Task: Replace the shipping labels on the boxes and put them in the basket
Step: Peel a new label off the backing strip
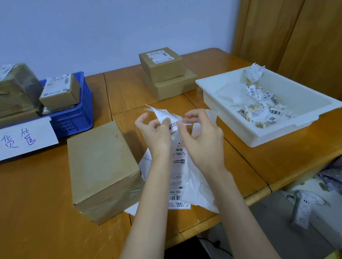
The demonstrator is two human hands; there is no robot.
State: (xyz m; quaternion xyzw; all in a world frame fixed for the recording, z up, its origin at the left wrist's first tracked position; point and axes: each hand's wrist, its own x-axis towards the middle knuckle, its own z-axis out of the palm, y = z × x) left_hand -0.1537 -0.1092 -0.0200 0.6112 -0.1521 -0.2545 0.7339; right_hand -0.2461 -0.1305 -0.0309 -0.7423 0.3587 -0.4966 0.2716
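A wooden bench [40, 219] with an orange-brown varnish fills the lower part of the view, made of several tops pushed together with dark seams between them. Beyond the grip a plain pale blue wall [98, 23] rises behind the bench. To the far right of the grip stands a wooden panelled cupboard [300, 29]. The light is even and soft, casting faint shadows.

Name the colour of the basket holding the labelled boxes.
Blue basket; the head view shows it.
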